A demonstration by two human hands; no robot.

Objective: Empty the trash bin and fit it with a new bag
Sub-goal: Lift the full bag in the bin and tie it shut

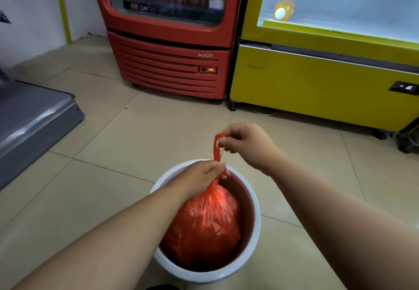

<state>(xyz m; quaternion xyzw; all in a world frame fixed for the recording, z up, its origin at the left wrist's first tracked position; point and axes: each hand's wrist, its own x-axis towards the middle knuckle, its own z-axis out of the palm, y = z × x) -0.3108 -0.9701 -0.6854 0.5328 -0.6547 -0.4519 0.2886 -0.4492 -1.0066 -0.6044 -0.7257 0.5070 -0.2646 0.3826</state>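
Gathering the neck of the full red trash bag (204, 224), the left hand (201, 176) clenches it; the right hand (244, 141) pinches its twisted tail, apparently mid-knot; bag sits inside the white bin (256, 240); lifting out and relining remain.

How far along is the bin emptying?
Early. Done: the red bag is gathered at its neck. In hand: the left hand pinches the neck while the right hand pulls the twisted tail up. Left: lift it out of the white bin; no new bag is visible.
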